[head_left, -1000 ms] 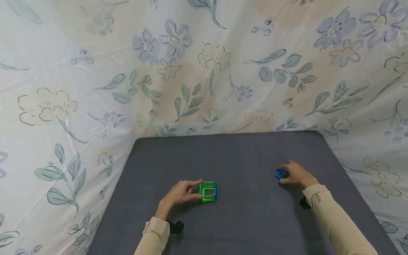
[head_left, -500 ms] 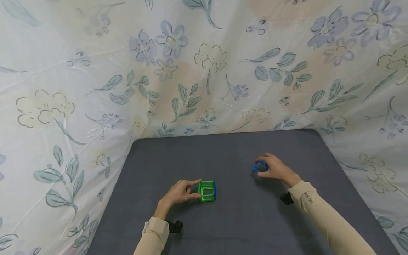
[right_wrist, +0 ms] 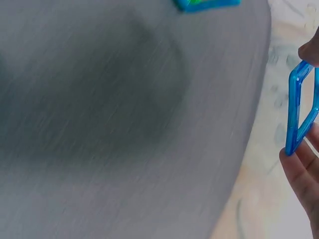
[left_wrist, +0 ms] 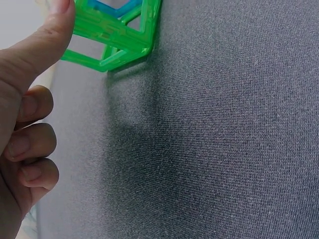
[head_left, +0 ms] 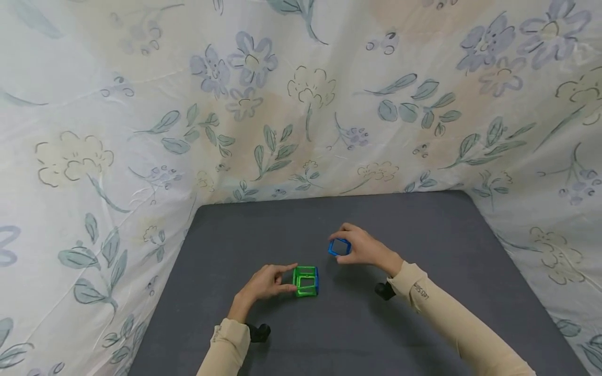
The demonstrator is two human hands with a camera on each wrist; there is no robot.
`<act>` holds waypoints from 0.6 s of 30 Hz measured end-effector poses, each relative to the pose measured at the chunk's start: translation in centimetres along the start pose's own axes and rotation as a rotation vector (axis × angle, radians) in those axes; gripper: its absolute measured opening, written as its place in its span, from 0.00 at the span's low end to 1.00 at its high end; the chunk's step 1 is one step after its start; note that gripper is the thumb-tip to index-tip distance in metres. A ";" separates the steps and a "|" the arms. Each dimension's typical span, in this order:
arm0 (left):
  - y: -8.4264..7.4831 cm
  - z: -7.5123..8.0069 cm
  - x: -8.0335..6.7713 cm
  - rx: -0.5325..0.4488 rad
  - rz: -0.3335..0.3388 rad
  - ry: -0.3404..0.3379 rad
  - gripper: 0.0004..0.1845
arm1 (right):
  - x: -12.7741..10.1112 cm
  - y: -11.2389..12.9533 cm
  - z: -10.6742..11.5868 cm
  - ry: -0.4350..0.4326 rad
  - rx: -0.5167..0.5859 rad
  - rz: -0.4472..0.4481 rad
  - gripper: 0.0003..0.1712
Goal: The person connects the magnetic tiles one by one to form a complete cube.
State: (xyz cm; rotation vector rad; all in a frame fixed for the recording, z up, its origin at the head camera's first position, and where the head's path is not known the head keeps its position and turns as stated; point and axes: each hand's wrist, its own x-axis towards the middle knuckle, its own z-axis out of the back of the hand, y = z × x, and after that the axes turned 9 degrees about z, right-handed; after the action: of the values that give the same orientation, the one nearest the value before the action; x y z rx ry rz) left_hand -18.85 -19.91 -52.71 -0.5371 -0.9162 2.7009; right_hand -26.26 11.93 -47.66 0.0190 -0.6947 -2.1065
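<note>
A small open cube of green frame tiles (head_left: 306,281) stands on the grey table (head_left: 423,219), near its front middle. One side of it, the right one, is a blue frame; nothing can be seen inside it. A single blue square tile (head_left: 339,247) is held above the table, just beyond and to the right of the cube and apart from it.

The left hand (head_left: 265,283) lies at the cube's left side, forefinger stretched along its top edge and thumb against its near left corner, so it pinches the green frame lightly; the other fingers are curled into the palm. The right hand (head_left: 364,248) grips the blue tile by its edges between thumb and fingertips, fingers bent round it.

The left wrist view shows what the head view cannot: the thumb (left_wrist: 37,47) pressing flat on the green frame (left_wrist: 112,32), three curled fingers below, and the table's woven cloth surface. The right wrist view, blurred, shows the blue tile (right_wrist: 299,112) edge-on and upright between fingertips, with a corner of the cube (right_wrist: 207,4) at the top. Only the head view shows the flowered sheet (head_left: 301,99) hung behind and beside the table.
</note>
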 end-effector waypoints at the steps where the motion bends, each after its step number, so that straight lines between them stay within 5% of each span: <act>1: 0.0 0.0 0.0 0.000 0.003 0.000 0.36 | 0.4 0.4 -0.2 0.004 0.002 0.018 0.26; 10: 0.2 -0.1 0.1 -0.027 -0.012 0.004 0.35 | 3.4 4.2 -2.4 0.079 0.061 0.135 0.42; 18: 0.3 -0.2 -0.2 -0.022 -0.011 0.004 0.36 | 4.2 6.1 -4.8 0.166 0.084 0.195 0.43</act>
State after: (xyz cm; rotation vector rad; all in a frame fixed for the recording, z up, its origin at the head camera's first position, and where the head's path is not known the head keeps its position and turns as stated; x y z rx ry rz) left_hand -18.65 -20.11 -53.04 -0.5407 -0.9457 2.6821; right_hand -23.00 3.73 -47.76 0.1642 -0.6574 -1.8653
